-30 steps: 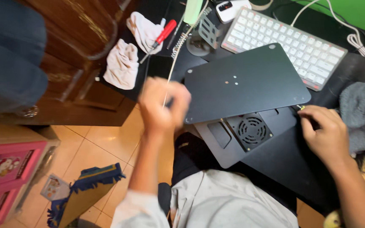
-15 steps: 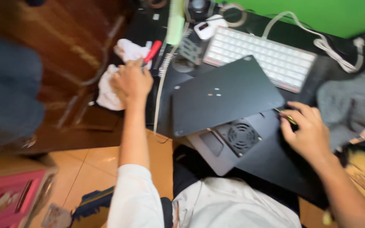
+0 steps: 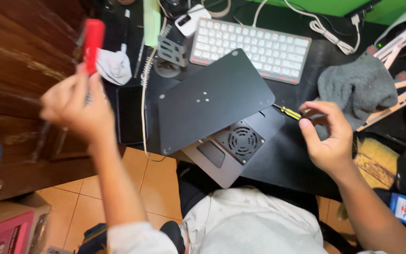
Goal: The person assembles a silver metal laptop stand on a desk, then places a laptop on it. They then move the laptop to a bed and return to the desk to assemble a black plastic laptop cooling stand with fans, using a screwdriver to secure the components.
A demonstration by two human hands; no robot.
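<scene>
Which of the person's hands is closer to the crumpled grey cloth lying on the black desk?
Right. The right hand, pinching a small yellow-handled screwdriver, sits just beside the grey cloth; the left hand, gripping a red-handled screwdriver, is raised far across the desk.

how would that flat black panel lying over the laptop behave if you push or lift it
The black panel looks thin, flat and rigid, so it would probably lift as one stiff sheet and feel fairly light. It lies loose and askew on the grey laptop base, partly overhanging, so a nudge would likely slide or tip it.

Home desk — keyboard (image 3: 252, 44), tiled floor (image 3: 151, 188)
</scene>
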